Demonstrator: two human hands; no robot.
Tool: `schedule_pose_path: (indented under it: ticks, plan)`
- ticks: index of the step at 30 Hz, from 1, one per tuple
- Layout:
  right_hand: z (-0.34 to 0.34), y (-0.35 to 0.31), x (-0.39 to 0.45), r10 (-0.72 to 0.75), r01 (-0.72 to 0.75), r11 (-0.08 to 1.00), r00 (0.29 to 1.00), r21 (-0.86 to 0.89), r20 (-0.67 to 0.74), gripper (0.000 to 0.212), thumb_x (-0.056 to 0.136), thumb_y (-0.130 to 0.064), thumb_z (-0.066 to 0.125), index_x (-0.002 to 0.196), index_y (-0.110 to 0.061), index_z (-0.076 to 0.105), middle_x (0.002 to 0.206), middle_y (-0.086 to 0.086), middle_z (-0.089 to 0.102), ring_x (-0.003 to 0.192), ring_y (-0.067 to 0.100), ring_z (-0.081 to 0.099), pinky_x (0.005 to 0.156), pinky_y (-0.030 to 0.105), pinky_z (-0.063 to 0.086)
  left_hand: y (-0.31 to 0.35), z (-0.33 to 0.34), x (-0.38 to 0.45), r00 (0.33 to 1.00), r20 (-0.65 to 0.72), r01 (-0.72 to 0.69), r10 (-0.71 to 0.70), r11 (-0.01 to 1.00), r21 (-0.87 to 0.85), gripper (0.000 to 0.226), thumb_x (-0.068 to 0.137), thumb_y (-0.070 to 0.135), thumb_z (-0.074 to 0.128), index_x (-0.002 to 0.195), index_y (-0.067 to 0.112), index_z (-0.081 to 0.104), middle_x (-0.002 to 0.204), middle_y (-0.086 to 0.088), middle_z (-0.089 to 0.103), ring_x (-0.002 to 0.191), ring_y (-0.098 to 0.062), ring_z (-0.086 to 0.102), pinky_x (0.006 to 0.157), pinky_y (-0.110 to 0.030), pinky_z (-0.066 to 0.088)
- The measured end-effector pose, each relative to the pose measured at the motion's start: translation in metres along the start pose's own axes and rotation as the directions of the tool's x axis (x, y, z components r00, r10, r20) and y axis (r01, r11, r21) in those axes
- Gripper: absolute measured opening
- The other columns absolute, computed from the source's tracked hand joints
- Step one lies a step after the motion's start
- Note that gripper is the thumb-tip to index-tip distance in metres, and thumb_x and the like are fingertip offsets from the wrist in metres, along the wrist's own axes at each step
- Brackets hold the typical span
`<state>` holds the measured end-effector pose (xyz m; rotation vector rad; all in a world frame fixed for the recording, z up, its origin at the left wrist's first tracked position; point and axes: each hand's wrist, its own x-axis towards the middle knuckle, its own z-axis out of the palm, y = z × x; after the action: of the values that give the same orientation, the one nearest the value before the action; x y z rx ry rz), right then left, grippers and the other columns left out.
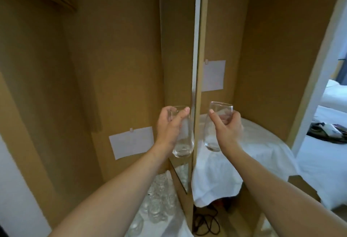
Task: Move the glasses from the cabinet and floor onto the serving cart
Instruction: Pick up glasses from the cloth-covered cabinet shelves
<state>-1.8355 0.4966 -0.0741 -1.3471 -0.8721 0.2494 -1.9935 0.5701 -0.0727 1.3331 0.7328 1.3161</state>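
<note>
My left hand [170, 125] grips a tall clear glass [183, 142] upright, in front of the brown cabinet wall. My right hand [228, 126] grips a second clear glass [216, 135], held above a surface draped in white cloth [262, 148] to the right of the cabinet's edge. Several more clear glasses [159, 197] stand packed together low down inside the cabinet, below my left forearm. The two held glasses are apart, one on each side of the cabinet's vertical edge [195, 86].
A white paper sheet [132, 142] is pinned to the cabinet wall, another [214, 76] on the panel to the right. Black cables [206, 221] lie on the floor under the cloth. A doorway at the far right opens onto a bed [330, 105].
</note>
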Motion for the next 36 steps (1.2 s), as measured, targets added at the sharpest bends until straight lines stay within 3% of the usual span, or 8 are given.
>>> schedule_pose_path:
  ticks: [6,10,14,16,19,26,31,36]
  plan:
    - [-0.083,0.019,0.047,0.003,-0.003,1.0,0.999,0.005,-0.047,0.039,0.08,-0.05,0.079,0.096,-0.025,0.053,0.097,0.0,0.063,0.085,0.014,0.061,0.069,0.023,0.045,-0.011,0.099,-0.005,1.0,-0.023,0.0,0.002,0.994,0.111,0.046,0.074,0.058,0.08,0.106,0.032,0.059,0.105,0.002,0.069,0.099,-0.02,0.066,0.084,-0.039,0.056]
    - [-0.134,0.041,0.065,0.024,-0.024,0.997,1.0,-0.07,-0.006,0.048,0.081,-0.054,0.076,0.103,-0.017,0.054,0.098,0.005,0.063,0.084,0.016,0.06,0.066,0.023,0.043,-0.029,0.153,-0.004,0.999,-0.046,0.024,-0.018,0.989,0.146,0.065,0.062,0.073,0.078,0.111,0.034,0.06,0.109,0.002,0.069,0.102,-0.022,0.067,0.087,-0.044,0.057]
    - [-0.169,0.062,0.079,0.06,-0.06,0.99,0.998,-0.131,0.003,0.051,0.08,-0.06,0.074,0.103,-0.02,0.052,0.098,0.002,0.062,0.084,0.014,0.06,0.067,0.026,0.043,-0.049,0.191,-0.007,0.995,-0.08,0.07,-0.058,0.985,0.155,0.074,0.052,0.083,0.078,0.108,0.038,0.058,0.114,-0.01,0.069,0.095,-0.022,0.063,0.08,-0.048,0.056]
    - [-0.179,0.073,0.085,0.076,-0.076,0.987,0.997,-0.142,-0.005,0.052,0.079,-0.06,0.075,0.102,-0.02,0.052,0.098,0.002,0.063,0.086,0.015,0.061,0.069,0.028,0.046,-0.058,0.204,-0.009,0.992,-0.097,0.094,-0.077,0.979,0.181,0.077,0.051,0.085,0.076,0.109,0.039,0.056,0.116,-0.004,0.068,0.102,-0.024,0.066,0.088,-0.048,0.056]
    - [-0.187,0.087,0.095,0.11,-0.109,0.98,0.994,-0.164,-0.003,0.057,0.078,-0.062,0.075,0.11,-0.02,0.051,0.1,-0.003,0.063,0.089,0.011,0.061,0.078,0.031,0.05,-0.067,0.215,-0.007,0.988,-0.127,0.118,-0.092,0.969,0.217,0.077,0.054,0.083,0.075,0.113,0.038,0.054,0.116,0.01,0.066,0.108,-0.02,0.065,0.094,-0.049,0.056]
    - [-0.18,0.114,0.128,0.146,-0.144,0.975,0.989,-0.171,0.001,0.061,0.078,-0.062,0.075,0.114,-0.019,0.05,0.103,-0.004,0.061,0.091,0.008,0.059,0.084,0.034,0.051,-0.092,0.234,0.033,0.981,-0.161,0.145,-0.107,0.958,0.245,0.084,0.053,0.085,0.074,0.117,0.036,0.052,0.116,0.01,0.062,0.108,-0.02,0.064,0.093,-0.049,0.056]
    - [-0.162,0.138,0.17,0.166,-0.152,0.963,0.985,-0.221,0.043,0.063,0.077,-0.066,0.072,0.113,-0.02,0.049,0.106,-0.005,0.061,0.095,0.011,0.061,0.077,0.03,0.049,-0.119,0.245,0.077,0.975,-0.189,0.159,-0.117,0.962,0.224,0.074,0.059,0.079,0.075,0.113,0.035,0.051,0.109,0.008,0.062,0.101,-0.016,0.064,0.09,-0.044,0.057]
    - [-0.135,0.161,0.222,0.188,-0.165,0.958,0.979,-0.235,0.077,0.062,0.079,-0.059,0.075,0.115,-0.016,0.049,0.107,-0.004,0.059,0.095,0.012,0.06,0.073,0.029,0.046,-0.141,0.25,0.133,0.965,-0.239,0.163,-0.107,0.959,0.23,0.061,0.069,0.066,0.08,0.113,0.032,0.054,0.101,0.011,0.063,0.094,-0.007,0.061,0.078,-0.029,0.048]
